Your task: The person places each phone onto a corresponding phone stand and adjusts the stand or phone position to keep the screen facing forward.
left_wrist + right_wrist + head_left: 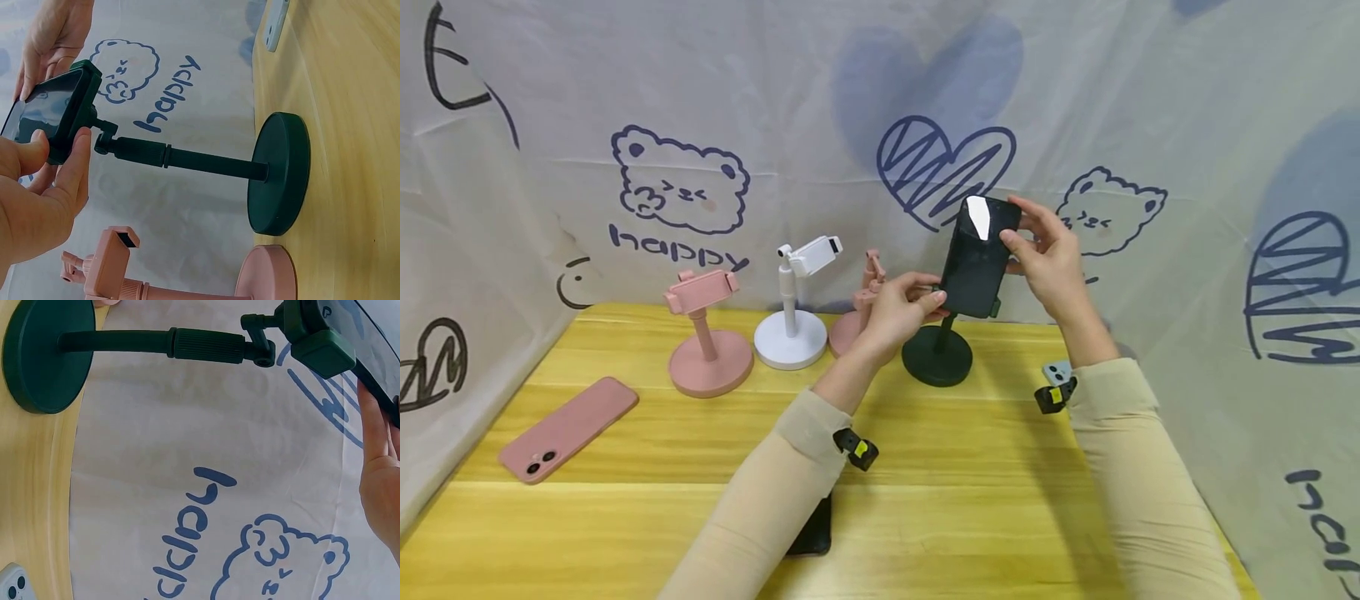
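Note:
A black smartphone point(976, 262) sits tilted in the clamp of a dark green phone stand point(937, 357). At the phone's lower left my left hand point(898, 310) pinches the clamp, thumb in front and fingers behind; in the left wrist view the green clamp point(87, 81) laps the phone's side edge. My right hand point(1051, 254) grips the phone's upper right edge, thumb on the screen side. The right wrist view shows this hand point(381, 475) beside the phone's edge, above the green clamp end point(323, 353). The phone's back is mostly hidden.
Left of the green stand are a pink stand point(844, 331) partly behind my left hand, a white stand point(790, 340) and another pink stand point(711, 364). A pink phone point(568, 429) lies at left, a dark phone point(815, 529) under my left forearm, a pale phone point(1057, 372) at right.

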`<state>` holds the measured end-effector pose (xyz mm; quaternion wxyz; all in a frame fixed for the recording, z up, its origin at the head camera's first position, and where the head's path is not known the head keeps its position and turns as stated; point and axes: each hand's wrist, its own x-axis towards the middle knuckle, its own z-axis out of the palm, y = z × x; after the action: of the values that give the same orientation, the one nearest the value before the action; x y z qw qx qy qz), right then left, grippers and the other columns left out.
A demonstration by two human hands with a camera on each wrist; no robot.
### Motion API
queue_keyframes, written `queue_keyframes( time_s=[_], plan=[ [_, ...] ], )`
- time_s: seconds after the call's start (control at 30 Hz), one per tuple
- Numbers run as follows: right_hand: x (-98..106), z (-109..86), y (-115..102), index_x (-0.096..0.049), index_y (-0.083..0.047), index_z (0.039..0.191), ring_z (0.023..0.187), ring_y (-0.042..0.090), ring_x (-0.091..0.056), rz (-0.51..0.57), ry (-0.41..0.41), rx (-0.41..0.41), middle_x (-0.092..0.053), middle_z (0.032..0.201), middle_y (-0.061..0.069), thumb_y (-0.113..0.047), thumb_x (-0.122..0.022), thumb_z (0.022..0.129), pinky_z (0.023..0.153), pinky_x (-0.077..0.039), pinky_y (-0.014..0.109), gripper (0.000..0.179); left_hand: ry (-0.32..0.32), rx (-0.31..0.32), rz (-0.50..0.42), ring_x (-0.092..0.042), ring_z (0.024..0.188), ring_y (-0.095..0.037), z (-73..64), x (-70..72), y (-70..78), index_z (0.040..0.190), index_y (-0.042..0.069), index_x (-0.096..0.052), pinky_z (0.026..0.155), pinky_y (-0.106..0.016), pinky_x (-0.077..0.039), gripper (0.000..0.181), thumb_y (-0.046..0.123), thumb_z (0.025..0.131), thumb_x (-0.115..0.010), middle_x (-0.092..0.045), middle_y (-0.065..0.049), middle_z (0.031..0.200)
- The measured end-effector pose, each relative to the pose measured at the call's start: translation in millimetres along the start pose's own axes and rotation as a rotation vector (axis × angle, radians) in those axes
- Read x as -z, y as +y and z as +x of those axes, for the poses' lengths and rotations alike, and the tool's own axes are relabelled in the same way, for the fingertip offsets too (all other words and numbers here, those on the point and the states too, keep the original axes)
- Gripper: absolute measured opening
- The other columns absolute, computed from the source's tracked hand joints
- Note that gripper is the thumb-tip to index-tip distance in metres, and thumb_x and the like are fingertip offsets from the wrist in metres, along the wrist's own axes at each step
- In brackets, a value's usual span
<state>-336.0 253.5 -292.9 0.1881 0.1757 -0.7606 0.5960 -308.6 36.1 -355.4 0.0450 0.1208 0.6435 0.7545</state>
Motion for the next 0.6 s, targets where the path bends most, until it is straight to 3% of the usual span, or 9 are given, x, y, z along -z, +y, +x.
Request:
queue_keyframes(
  time_s=[0.4,0.6],
  plan=[
    [0.3,-3.1,0.4,-0.056,-0.011,0.15,0.083,0.009,-0.073,-0.013,-0.017,0.026,-0.065,0.113,0.001,-0.004,-0.066,0.101,0.069,-0.063,0.024,0.051,0.009,0.015,-0.011,-0.071,0.102,-0.039,0.3,1.3,0.2,0.137,-0.004,-0.061,0.098,-0.048,-0.058,0.036,0.002,0.102,-0.063,-0.065,-0.019,0.109],
    [-3.8,-9.0,5.6,-0.054,-0.01,0.151,0.084,0.01,-0.072,-0.044,-0.051,0.008,-0.064,0.114,0.006,-0.005,-0.066,0.102,0.069,-0.063,0.026,0.051,0.034,0.037,0.004,-0.069,0.089,-0.021,1.1,0.5,-1.1,0.135,-0.001,-0.064,0.091,-0.038,-0.062,0.034,0.004,0.102,-0.065,-0.066,-0.013,0.107]
  ],
)
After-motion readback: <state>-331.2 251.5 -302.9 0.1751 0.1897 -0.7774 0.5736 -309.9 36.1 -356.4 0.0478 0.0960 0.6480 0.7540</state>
